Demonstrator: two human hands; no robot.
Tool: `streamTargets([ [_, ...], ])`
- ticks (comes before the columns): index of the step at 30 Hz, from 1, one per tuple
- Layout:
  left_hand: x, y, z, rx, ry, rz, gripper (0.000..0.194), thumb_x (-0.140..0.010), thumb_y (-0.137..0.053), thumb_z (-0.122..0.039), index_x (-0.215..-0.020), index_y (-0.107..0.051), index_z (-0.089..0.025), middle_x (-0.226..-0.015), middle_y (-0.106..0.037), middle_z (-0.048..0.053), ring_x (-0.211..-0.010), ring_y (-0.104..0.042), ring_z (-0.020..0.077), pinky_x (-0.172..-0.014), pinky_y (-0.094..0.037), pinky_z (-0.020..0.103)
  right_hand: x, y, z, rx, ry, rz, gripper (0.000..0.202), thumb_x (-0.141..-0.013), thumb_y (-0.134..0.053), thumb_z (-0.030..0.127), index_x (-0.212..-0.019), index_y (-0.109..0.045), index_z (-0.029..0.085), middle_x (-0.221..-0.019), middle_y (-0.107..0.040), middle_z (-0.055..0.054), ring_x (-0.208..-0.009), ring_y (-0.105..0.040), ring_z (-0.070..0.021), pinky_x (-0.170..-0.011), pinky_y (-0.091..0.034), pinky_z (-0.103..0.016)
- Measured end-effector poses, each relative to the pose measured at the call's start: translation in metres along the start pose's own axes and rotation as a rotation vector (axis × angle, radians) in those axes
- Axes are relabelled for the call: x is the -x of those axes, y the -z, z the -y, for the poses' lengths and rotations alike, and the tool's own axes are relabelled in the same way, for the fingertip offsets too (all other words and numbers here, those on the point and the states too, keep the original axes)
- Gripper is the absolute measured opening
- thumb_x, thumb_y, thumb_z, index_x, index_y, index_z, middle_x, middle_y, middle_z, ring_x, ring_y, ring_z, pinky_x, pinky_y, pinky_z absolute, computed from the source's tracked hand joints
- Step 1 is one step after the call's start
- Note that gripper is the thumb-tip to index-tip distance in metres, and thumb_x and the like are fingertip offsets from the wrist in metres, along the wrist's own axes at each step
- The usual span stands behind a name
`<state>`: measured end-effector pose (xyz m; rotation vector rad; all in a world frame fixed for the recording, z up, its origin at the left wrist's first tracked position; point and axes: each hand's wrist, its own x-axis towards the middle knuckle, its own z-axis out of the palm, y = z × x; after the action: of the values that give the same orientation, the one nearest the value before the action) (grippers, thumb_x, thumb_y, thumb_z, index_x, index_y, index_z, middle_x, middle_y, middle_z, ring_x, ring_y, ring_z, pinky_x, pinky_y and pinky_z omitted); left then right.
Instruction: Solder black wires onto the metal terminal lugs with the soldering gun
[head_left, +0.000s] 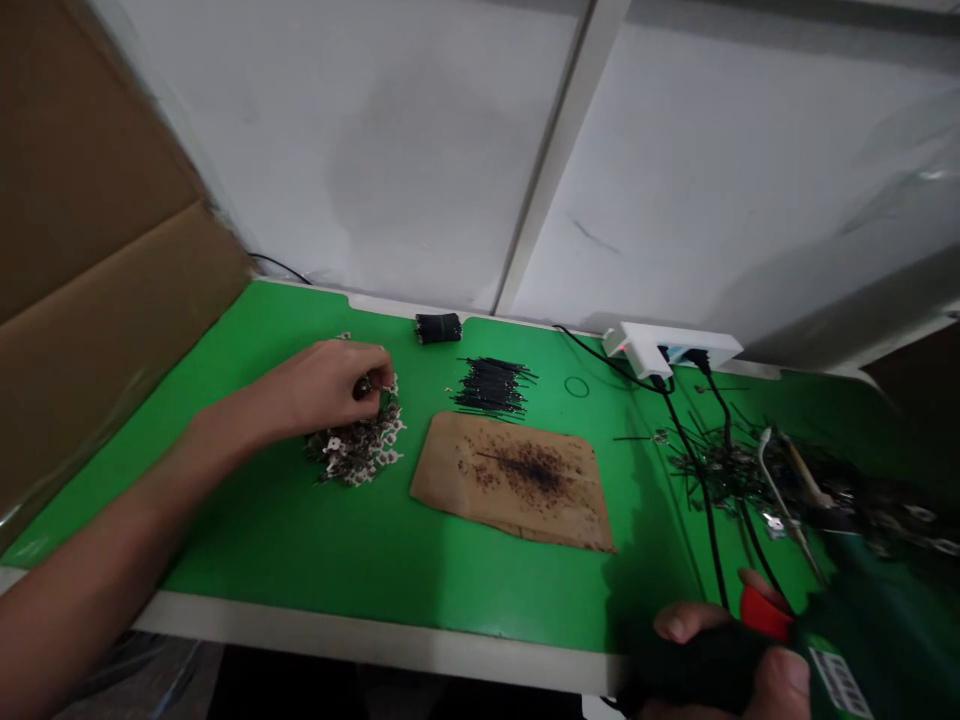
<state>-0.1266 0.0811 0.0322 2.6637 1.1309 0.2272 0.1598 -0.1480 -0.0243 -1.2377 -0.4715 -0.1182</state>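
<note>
My left hand reaches over a heap of small silvery metal parts at the left. Its thumb and fingers are pinched at the heap's upper edge, with a small metal part seemingly between the tips. At the lower right, my right hand is wrapped around a dark green soldering gun with a red trigger. The gun's thin metal front end points up and left. Between the hands lies a brown cardboard piece, scorched dark in its middle. Short black wires lie in a loose row behind it.
A tied bundle of black wires lies near the wall. At the back right a white power strip has black cables running forward. Beside them spreads a tangle of wired metal parts. A cardboard wall borders the left.
</note>
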Motion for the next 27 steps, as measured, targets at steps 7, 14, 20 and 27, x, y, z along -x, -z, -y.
streamTargets([
  [7,-0.023,-0.005,-0.068,0.168,-0.235,-0.094,0.014,-0.082,-0.053,-0.014,-0.094,-0.059,-0.019,-0.087,-0.068,-0.001,-0.072,-0.058,0.0115,-0.067,-0.039,0.024,0.001,0.0,-0.001,-0.057,-0.037,0.031,0.04,-0.074,-0.068,0.018,-0.113,-0.056,0.022,-0.095,-0.062,0.0,-0.046,-0.054,-0.0106,-0.033,-0.042,-0.026],
  [14,-0.07,-0.059,-0.132,-0.051,-0.503,0.005,0.031,-0.085,-0.052,-0.012,-0.115,-0.056,-0.015,-0.09,-0.07,0.005,-0.081,-0.064,0.0212,-0.07,-0.04,0.034,0.003,-0.002,0.0,-0.049,-0.026,0.0,0.04,-0.074,-0.066,0.017,-0.112,-0.055,0.02,-0.09,-0.066,0.0,-0.045,-0.056,-0.0118,-0.035,-0.044,-0.027],
  [20,-0.069,-0.078,-0.127,-0.03,-0.475,-0.029,0.012,-0.091,-0.055,-0.024,-0.097,-0.064,-0.017,-0.096,-0.07,0.006,-0.087,-0.064,0.0206,-0.072,-0.035,0.035,0.004,-0.001,0.002,-0.023,-0.061,0.015,0.04,-0.076,-0.064,0.019,-0.114,-0.053,0.02,-0.091,-0.068,0.0,-0.042,-0.054,-0.0125,-0.034,-0.042,-0.029],
  [27,-0.067,-0.081,-0.124,0.003,-0.482,-0.041,0.016,-0.095,-0.056,-0.024,-0.09,-0.069,-0.018,-0.095,-0.071,0.005,-0.086,-0.063,0.0183,-0.073,-0.031,0.036,0.006,0.003,-0.002,0.001,-0.055,0.012,0.034,-0.079,-0.066,0.022,-0.112,-0.055,0.019,-0.093,-0.069,-0.002,-0.044,-0.054,-0.0121,-0.035,-0.042,-0.028],
])
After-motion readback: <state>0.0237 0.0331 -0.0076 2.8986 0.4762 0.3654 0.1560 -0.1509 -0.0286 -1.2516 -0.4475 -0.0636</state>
